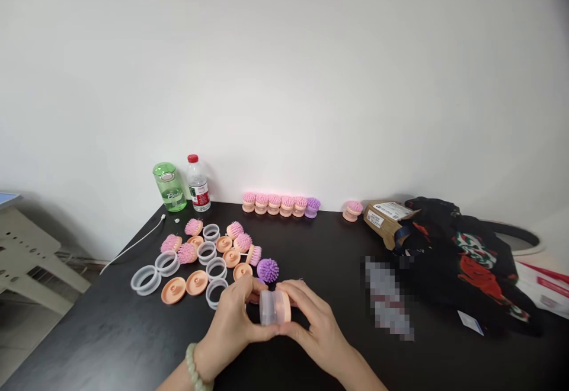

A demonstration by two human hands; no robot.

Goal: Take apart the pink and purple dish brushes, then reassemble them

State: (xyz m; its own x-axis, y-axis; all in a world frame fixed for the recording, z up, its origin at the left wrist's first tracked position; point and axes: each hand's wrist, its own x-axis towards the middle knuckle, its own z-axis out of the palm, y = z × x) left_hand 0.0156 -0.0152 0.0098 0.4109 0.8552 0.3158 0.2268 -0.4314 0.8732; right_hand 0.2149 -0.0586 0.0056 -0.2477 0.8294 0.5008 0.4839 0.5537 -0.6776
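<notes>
Near the front of the black table, my left hand (237,319) and my right hand (315,326) grip a round piece (274,307) between them. Its left part is clear plastic, under my left fingers; its right part is peach, under my right fingers. A purple bristle head (268,270) lies just beyond my hands. To the left are several clear rings (216,269), peach discs (196,282) and pink bristle heads (187,253). Several finished-looking pink brushes (274,204) and a purple one (312,207) stand in a row along the wall.
On the black table (329,243), a green bottle (170,187) and a red-capped water bottle (198,183) stand back left. Another pink brush (352,211) stands by a cardboard box (386,222). A dark patterned bag (462,266) and a blurred patch (388,299) are on the right.
</notes>
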